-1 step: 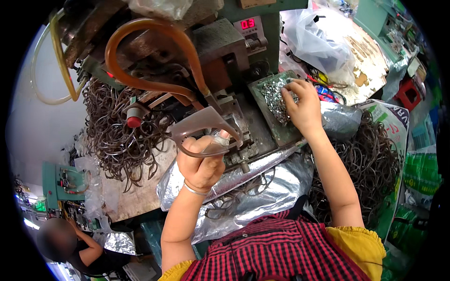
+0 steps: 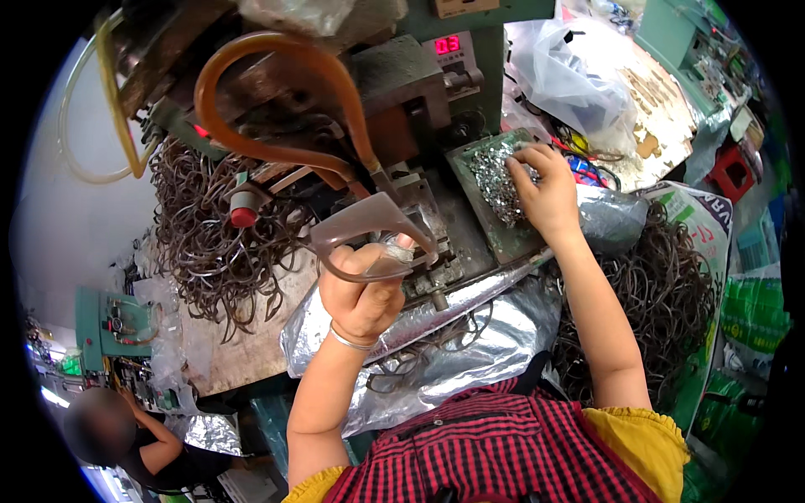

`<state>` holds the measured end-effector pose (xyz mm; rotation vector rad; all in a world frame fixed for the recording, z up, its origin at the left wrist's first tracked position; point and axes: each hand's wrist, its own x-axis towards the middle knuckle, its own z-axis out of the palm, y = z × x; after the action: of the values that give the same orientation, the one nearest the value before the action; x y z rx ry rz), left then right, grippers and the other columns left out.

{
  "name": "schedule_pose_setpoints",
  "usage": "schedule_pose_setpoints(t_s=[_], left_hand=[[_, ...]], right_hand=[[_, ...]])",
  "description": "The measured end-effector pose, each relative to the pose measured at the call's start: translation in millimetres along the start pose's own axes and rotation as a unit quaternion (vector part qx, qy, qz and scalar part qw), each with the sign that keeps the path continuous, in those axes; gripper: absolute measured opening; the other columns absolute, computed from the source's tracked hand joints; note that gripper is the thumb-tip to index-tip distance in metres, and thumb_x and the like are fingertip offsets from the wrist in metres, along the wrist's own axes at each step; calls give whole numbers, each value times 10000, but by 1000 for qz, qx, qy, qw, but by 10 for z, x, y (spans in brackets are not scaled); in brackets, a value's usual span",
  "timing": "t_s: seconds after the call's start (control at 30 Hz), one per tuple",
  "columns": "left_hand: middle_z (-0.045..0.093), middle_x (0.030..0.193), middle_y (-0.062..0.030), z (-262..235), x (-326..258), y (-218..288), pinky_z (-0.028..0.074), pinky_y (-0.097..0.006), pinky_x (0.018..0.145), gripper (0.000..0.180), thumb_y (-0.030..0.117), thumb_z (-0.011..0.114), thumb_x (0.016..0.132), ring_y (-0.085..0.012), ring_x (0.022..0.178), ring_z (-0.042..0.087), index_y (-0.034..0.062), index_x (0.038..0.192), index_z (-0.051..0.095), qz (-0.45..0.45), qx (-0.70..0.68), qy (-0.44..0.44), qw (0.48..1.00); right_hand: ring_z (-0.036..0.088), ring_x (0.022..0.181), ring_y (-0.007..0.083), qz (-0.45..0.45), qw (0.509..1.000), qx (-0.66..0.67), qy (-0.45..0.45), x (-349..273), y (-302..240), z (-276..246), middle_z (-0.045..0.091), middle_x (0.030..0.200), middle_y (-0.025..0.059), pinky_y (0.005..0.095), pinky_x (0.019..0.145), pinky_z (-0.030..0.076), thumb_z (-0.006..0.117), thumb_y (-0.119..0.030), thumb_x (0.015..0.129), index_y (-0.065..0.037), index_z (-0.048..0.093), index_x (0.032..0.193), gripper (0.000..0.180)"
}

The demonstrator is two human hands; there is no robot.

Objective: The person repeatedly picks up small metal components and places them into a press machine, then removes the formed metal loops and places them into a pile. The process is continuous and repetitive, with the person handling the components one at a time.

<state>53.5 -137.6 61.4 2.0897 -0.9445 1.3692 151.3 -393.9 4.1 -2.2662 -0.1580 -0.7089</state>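
Note:
My left hand (image 2: 359, 293) is closed on a grey-brown loop-shaped part (image 2: 366, 216), wide and flat at its upper edge. It holds the part in front of the machine's metal fixture (image 2: 419, 210). Something silvery is wrapped about the thumb. To the right, my right hand (image 2: 549, 194) bends over a green metal tray (image 2: 525, 243) with small shiny metal bits (image 2: 500, 189) in it. Its thumb and fingertips are drawn together at the heap; whatever is between them is too small to make out.
An orange-brown hose (image 2: 210, 101) arches over the machine. A red button (image 2: 243, 216) stands left, near a heap of dark curved strips (image 2: 210, 251); another heap (image 2: 650, 293) lies right. Silver sheeting (image 2: 470, 352) covers the front edge. Another person (image 2: 159, 444) sits at lower left.
The whole view has shifted very slightly. My right fingers have curled a little closer together at the metal bits. My left hand keeps its hold on the loop-shaped part.

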Motion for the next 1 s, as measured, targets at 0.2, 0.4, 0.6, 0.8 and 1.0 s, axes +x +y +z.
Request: schedule_pose_setpoints(t_s=[0.2, 0.4, 0.6, 0.8, 1.0], left_hand=[[690, 939, -97, -131, 15, -61, 444, -315, 574, 233, 68, 676, 830, -229, 696, 605, 9, 1053, 645, 3, -28, -31, 999], [684, 1056, -166, -504, 98, 437, 423, -315, 516, 301, -67, 694, 700, -226, 657, 600, -6, 995, 693, -190, -25, 0, 982], [693, 886, -100, -1335, 655, 838, 554, -300, 683, 100, 101, 716, 806, -174, 704, 651, 76, 902, 702, -85, -157, -46, 983], [703, 944, -54, -1545, 461, 688, 573, -308, 741, 167, 138, 721, 834, -195, 809, 679, 35, 964, 701, -150, 48, 112, 981], [665, 1041, -97, -1930, -54, -803, 505, -317, 858, 182, 3, 618, 878, -230, 987, 632, -17, 1044, 691, -308, 353, 9, 884]], right_hand=[[669, 876, 325, 32, 997, 62, 14, -33, 15, 54, 704, 920, 148, 377, 787, 514, 710, -176, 857, -25, 733, 901, 160], [654, 882, 220, 35, 992, 111, 47, -252, 8, -16, 704, 936, 113, 322, 808, 494, 679, -54, 881, 13, 705, 984, 126], [635, 869, 133, 87, 984, 152, -38, -213, -120, 29, 688, 938, 72, 283, 826, 498, 659, -34, 898, 33, 655, 1056, 171], [632, 920, 140, 66, 971, 227, -44, -162, -168, 166, 688, 994, 79, 270, 858, 482, 602, -9, 929, 37, 640, 1095, 177], [644, 875, 150, 41, 991, 124, -32, -119, -188, 64, 684, 962, 93, 283, 830, 491, 596, -20, 932, 28, 630, 1046, 128]])
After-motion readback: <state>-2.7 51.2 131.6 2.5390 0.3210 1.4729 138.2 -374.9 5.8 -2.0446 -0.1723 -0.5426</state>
